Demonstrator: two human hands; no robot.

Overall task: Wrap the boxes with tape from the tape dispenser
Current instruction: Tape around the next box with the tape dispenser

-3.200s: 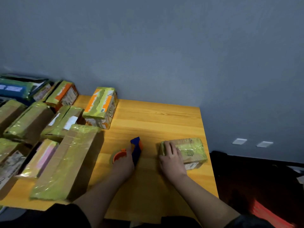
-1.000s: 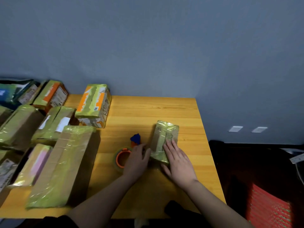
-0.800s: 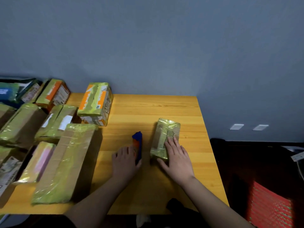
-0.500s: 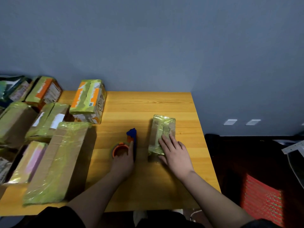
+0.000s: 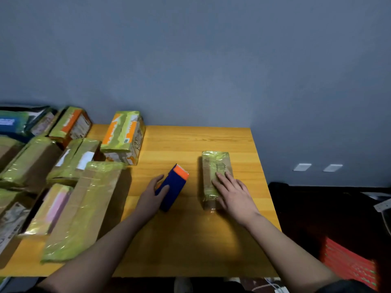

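Gripping the tape dispenser (image 5: 172,188) with left hand (image 5: 150,197), fingers curled round it, now lifted and tilted left of the small box (image 5: 213,176) on the counter (image 5: 190,240). Right hand (image 5: 234,194) still pressing flat, fingers straight. Label writing unreadable.

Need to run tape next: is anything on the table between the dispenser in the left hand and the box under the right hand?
Nothing visible. Only bare table separates the dispenser, held by the left hand, from the box under the right hand.
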